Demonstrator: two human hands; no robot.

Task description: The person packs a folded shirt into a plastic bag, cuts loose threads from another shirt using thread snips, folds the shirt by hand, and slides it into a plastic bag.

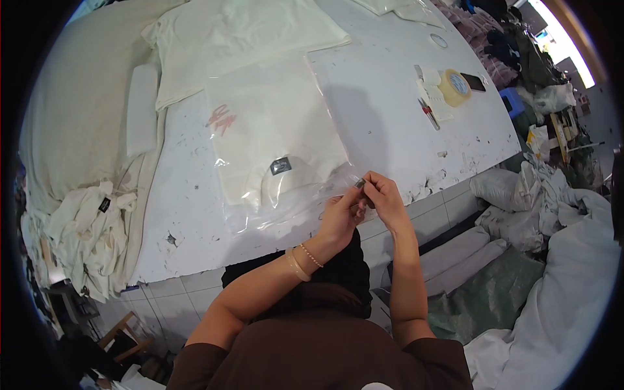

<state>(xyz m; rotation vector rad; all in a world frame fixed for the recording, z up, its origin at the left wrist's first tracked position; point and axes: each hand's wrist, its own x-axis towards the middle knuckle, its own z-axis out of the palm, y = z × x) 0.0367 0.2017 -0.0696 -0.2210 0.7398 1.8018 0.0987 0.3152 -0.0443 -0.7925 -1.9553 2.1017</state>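
Note:
A folded white garment with a dark neck label [281,166] lies inside a clear plastic bag [237,218] on the white table [383,136]. Red marks show on the bag's left side. Beyond the bag's lower right corner, at the table's near edge, my left hand [342,218] and my right hand [383,198] meet. The fingers of both are closed in a pinch around something small and dark, too small to name. My left wrist wears a beaded bracelet and a plain band.
A white garment [240,32] lies behind the bag. At the right are a tape roll [455,88], a phone [473,82], red-handled snips [428,112] and paper. Cream fabric [84,84] covers the left side. Sacks and cloth [513,195] lie off the right edge.

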